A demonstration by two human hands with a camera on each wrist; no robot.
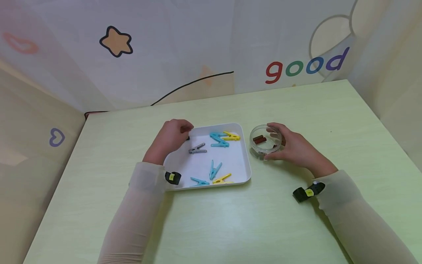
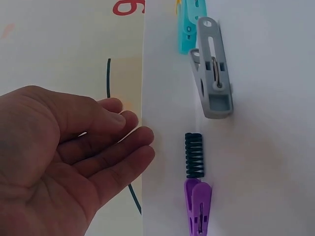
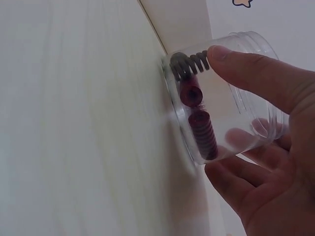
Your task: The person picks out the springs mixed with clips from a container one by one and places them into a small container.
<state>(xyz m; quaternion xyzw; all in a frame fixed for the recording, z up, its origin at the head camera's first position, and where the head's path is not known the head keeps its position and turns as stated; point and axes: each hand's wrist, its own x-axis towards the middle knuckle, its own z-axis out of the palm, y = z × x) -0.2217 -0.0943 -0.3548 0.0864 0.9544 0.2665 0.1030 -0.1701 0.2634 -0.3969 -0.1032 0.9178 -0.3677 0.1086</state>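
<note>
My left hand point(image 1: 169, 136) hovers at the left side of the white tray point(image 1: 232, 161). Its fingers are loosely bent, with nothing between them in the left wrist view. Beside those fingers, a dark green spring point(image 2: 194, 155) lies in the tray between a purple clothespin point(image 2: 199, 206) and a grey clothespin point(image 2: 215, 73). To the tray's right, my right hand point(image 1: 293, 148) grips a clear round jar point(image 1: 265, 149), thumb on one side and fingers on the other. Inside it are dark red springs point(image 3: 204, 135) and a dark grey-looking spring point(image 3: 187, 65).
Blue clothespins point(image 1: 215, 169) and yellow clothespins point(image 1: 223, 179) lie scattered in the tray. The pale wooden table point(image 1: 214, 227) meets a printed curtain point(image 1: 184, 47) at the back, with more curtain at both sides.
</note>
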